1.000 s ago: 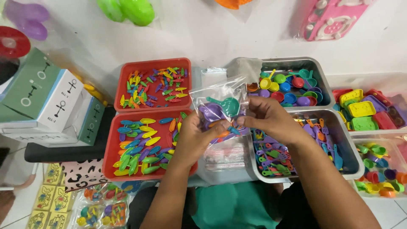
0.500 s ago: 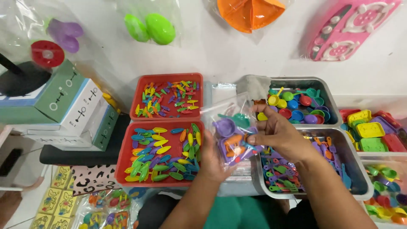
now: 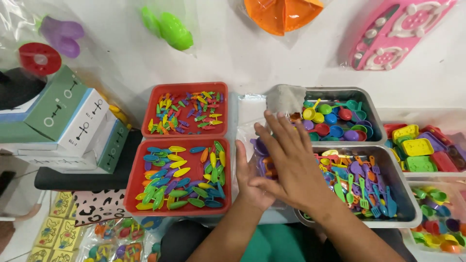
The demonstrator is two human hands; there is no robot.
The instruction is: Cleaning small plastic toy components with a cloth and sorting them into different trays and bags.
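Note:
A small clear plastic bag (image 3: 260,145) with purple, orange and teal toy utensils inside is squeezed between my two hands. My left hand (image 3: 247,177) supports it from below, thumb pointing up at its left side. Over the bag lies my right hand (image 3: 286,160), flat, fingers spread and pointing away from me, covering most of it. Both hands hover between the lower red tray (image 3: 133,187) of leaf-shaped pieces and the lower metal tray (image 3: 405,194) of tiny spatulas and forks.
A second red tray (image 3: 150,109) of small coloured pieces sits behind, and a metal tray (image 3: 371,104) of little pans, with a grey cloth (image 3: 285,98) at its corner. Cardboard boxes (image 3: 63,116) stand left, clear bins of moulds (image 3: 422,145) right, filled bags (image 3: 116,242) lower left.
My right hand let go of the bag's top edge and flattened over the bag. The bag came down from upright to lying on my left palm.

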